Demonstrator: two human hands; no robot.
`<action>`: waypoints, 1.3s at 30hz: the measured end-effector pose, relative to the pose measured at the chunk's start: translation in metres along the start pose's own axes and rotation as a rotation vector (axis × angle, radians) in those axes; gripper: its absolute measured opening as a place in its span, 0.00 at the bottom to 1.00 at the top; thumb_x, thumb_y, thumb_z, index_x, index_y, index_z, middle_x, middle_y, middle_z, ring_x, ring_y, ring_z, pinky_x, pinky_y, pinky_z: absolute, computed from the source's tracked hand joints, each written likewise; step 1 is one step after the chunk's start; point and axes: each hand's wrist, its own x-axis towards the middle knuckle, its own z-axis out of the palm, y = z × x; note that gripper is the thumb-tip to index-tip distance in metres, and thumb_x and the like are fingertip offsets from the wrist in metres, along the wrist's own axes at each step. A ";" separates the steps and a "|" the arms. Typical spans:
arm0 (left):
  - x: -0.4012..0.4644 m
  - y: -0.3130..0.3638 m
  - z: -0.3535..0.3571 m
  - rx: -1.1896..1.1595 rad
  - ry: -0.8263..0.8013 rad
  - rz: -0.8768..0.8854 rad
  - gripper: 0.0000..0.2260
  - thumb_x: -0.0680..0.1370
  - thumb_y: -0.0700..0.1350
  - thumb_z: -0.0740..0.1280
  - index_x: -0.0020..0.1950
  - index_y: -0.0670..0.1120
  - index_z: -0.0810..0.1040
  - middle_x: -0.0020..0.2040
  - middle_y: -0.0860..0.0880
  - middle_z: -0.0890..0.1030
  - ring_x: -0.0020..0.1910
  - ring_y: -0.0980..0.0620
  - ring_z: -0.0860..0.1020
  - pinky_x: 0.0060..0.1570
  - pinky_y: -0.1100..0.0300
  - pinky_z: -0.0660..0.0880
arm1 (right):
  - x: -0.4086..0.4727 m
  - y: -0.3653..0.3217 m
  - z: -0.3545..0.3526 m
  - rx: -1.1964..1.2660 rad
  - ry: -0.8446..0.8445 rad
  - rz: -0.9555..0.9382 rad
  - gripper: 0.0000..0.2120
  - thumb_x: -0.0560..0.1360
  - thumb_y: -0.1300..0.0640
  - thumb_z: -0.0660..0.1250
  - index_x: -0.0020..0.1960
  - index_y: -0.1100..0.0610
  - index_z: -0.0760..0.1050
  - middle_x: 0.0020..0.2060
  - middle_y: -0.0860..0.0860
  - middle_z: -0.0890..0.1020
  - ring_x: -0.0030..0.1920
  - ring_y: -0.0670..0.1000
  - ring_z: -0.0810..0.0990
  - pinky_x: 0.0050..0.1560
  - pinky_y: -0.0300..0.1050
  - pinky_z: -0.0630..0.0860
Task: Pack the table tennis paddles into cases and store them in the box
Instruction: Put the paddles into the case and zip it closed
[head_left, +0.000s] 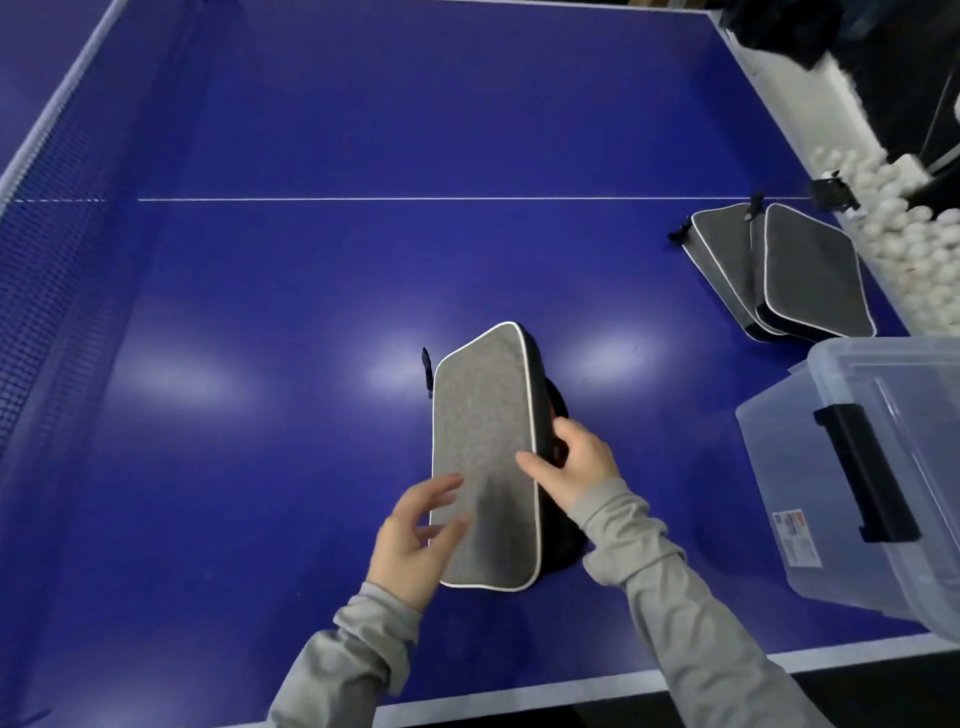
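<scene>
Both hands, left hand (415, 540) and right hand (569, 467), flank the grey case (485, 447).

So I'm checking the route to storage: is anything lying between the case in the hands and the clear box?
Nothing visible does. The grey case sits between the left hand and right hand, and bare blue table runs from it to the clear box. The two other cases lie farther back, off that line.
</scene>
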 end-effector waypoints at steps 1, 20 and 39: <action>0.007 -0.006 -0.002 0.044 0.063 -0.051 0.12 0.74 0.35 0.69 0.54 0.49 0.78 0.55 0.49 0.80 0.54 0.52 0.77 0.47 0.69 0.74 | 0.004 0.011 -0.003 0.018 0.015 0.044 0.15 0.69 0.56 0.72 0.48 0.66 0.76 0.48 0.60 0.79 0.51 0.59 0.77 0.51 0.46 0.68; 0.111 -0.044 0.040 0.120 0.074 -0.626 0.34 0.66 0.55 0.76 0.65 0.41 0.70 0.58 0.45 0.77 0.56 0.44 0.76 0.60 0.51 0.73 | 0.055 0.111 0.028 0.405 0.025 0.579 0.18 0.74 0.63 0.66 0.63 0.60 0.68 0.57 0.64 0.77 0.55 0.62 0.78 0.61 0.56 0.73; 0.099 -0.029 0.037 -0.322 0.118 -0.535 0.20 0.62 0.45 0.80 0.49 0.51 0.75 0.51 0.48 0.80 0.49 0.47 0.80 0.54 0.50 0.77 | 0.046 0.087 -0.002 0.549 0.006 0.323 0.13 0.77 0.65 0.62 0.61 0.59 0.72 0.35 0.52 0.78 0.35 0.49 0.76 0.34 0.31 0.75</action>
